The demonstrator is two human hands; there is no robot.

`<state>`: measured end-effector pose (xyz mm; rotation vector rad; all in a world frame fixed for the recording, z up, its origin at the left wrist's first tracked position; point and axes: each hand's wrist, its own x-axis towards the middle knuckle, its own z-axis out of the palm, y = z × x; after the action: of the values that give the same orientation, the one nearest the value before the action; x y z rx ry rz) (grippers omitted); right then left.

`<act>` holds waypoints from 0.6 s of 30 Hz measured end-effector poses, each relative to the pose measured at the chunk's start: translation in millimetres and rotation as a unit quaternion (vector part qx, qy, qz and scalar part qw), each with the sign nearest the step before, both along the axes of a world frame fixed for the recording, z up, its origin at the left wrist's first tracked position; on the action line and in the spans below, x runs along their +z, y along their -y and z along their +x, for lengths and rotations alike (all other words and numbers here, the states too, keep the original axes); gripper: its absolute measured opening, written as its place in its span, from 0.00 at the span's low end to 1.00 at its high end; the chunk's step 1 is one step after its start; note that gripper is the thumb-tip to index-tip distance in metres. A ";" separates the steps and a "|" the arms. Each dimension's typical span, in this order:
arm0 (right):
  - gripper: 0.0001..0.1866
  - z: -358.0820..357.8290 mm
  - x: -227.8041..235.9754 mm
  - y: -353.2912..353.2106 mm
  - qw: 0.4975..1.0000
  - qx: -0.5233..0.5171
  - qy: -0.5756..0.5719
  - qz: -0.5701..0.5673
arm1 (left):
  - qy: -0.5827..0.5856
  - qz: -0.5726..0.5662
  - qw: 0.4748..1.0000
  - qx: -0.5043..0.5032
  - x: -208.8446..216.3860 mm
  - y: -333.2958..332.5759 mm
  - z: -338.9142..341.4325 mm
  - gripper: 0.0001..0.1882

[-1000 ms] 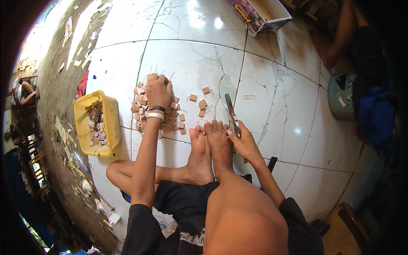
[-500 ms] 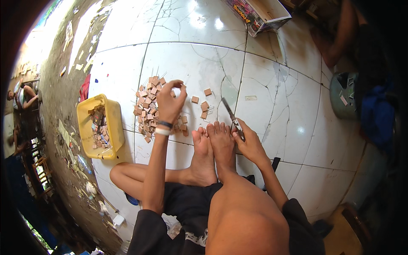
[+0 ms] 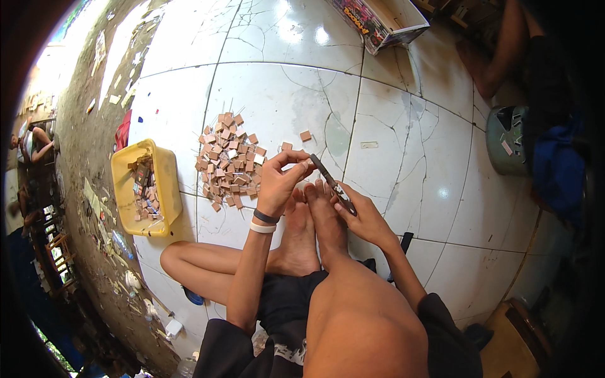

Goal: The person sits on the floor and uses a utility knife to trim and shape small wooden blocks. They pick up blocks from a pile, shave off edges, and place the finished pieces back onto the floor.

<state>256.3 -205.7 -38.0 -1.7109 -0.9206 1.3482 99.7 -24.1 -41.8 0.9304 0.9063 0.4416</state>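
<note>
My right hand (image 3: 364, 213) is closed around a dark, narrow tool (image 3: 322, 170) with a blade-like end; its exact kind is unclear. The tool points up and left over my toes. At its far end, my left hand (image 3: 281, 183) has thumb and fingers pinched together, touching or almost touching the tool. Whatever sits in that pinch is too small and hidden to name. Just left of my left hand lies a heap of small brown square pieces (image 3: 228, 160), some with thin wire-like stems. A single brown square piece (image 3: 305, 135) lies beyond my hands.
A yellow plastic tub (image 3: 167, 189) holding more small pieces stands at the left. The open cardboard box (image 3: 384, 31) is at the far edge. Beside another person's legs (image 3: 504, 57) on the right sits a green container (image 3: 498, 142). Cracked white tiles (image 3: 428, 183) cover the floor.
My left hand has come right and nearer, from above the heap to the tool's tip. The tool has shifted slightly left in my right hand.
</note>
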 end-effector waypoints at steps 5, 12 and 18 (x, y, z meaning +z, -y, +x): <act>0.29 0.0 2.5 1.5 1.000 -0.006 -0.023 -0.018 | 0.020 -0.033 0.999 0.006 2.0 -0.5 -1.4 0.09; 0.30 -0.3 -1.3 -0.1 1.000 -0.008 0.013 0.001 | 0.027 -0.049 0.998 0.021 2.8 -0.4 -1.4 0.10; 0.29 -2.7 0.1 -0.7 0.999 -0.017 0.036 0.018 | 0.029 -0.050 0.998 0.018 2.7 -3.1 -1.5 0.10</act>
<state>253.6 -205.0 -37.9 -1.7503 -0.9463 1.2470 98.1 -21.0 -39.1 0.8071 0.8861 0.4482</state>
